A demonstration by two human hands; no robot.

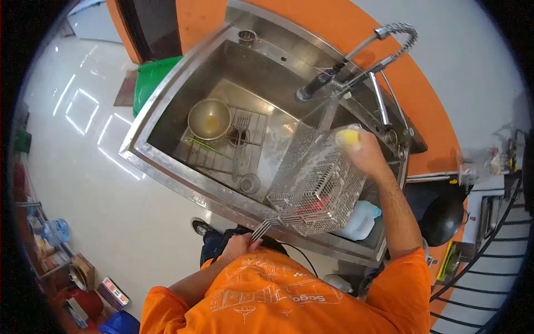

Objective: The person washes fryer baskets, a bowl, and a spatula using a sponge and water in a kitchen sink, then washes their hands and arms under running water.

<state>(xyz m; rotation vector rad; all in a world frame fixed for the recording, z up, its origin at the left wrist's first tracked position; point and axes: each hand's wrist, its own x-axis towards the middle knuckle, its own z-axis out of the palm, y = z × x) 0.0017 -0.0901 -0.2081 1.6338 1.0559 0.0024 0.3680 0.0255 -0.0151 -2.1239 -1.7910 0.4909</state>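
Note:
A wire-mesh fry basket [303,192] is tilted over the right part of the sink, with white suds on its far side. Its wire handle [266,225] points toward me, and my left hand [240,246] is closed around the end of it, close to my waist. At the basket's far upper edge, my right hand [368,157] is closed on a yellow sponge [349,138] with foam around it. Something red shows through the mesh. Beside the basket, a pale blue plastic jug [360,221] stands partly hidden behind it.
The left basin of the steel sink [167,161] holds a metal bowl [209,119], a wire rack [256,125], a slotted utensil [241,127], a green stick [206,146] and a clear cup [250,183]. A spring-hose faucet [367,61] rises behind. At right sits a black wok [443,219].

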